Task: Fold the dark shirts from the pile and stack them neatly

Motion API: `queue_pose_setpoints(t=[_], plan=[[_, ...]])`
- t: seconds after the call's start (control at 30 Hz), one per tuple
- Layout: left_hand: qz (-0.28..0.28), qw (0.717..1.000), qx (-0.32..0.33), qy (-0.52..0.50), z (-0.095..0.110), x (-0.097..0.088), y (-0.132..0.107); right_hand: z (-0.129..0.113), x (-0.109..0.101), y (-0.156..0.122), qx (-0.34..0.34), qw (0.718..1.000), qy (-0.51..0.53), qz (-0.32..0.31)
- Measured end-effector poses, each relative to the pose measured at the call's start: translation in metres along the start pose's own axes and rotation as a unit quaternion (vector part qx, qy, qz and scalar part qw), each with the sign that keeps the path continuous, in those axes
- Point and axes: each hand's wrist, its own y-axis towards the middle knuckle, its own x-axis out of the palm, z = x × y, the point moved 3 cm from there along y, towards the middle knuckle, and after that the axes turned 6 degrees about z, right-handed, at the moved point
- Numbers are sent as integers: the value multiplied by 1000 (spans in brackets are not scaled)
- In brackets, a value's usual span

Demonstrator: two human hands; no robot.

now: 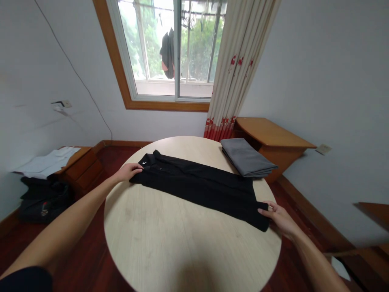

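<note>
A black collared shirt (197, 184) lies stretched across the round table, folded into a long strip. Its collar, with a small white label, is at the left and the other end at the right. My left hand (129, 172) pinches the shirt's edge beside the collar, fingers and thumb on the cloth. At the far end, my right hand (278, 215) grips a corner of the shirt between thumb and fingers. Just behind the shirt's right part sits a folded grey cloth (247, 158), close to the black fabric.
The pale round table (170, 247) stands under a window (176, 48) with a patterned curtain (231, 69). A wooden desk (270, 132) is behind it at the right. At the left are a low wooden cabinet (88, 170) with papers (48, 160) and a black bag (45, 200).
</note>
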Motion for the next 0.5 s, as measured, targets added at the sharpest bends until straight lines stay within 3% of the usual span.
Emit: queue_pose_setpoints(t=[0.13,0.27,0.4,0.5], plan=[[60,996,-67,-4,-14,23,9,9,3,6,-27,999,-21,13],[54,992,-110,-32,-30,23,-9,12,-3,1,-50,997,-54,37],[17,989,-129,-75,-42,16,-39,15,-4,-9,-46,993,-103,-30],[51,986,-128,-94,-44,13,-50,13,-4,-11,-55,991,-107,-65]])
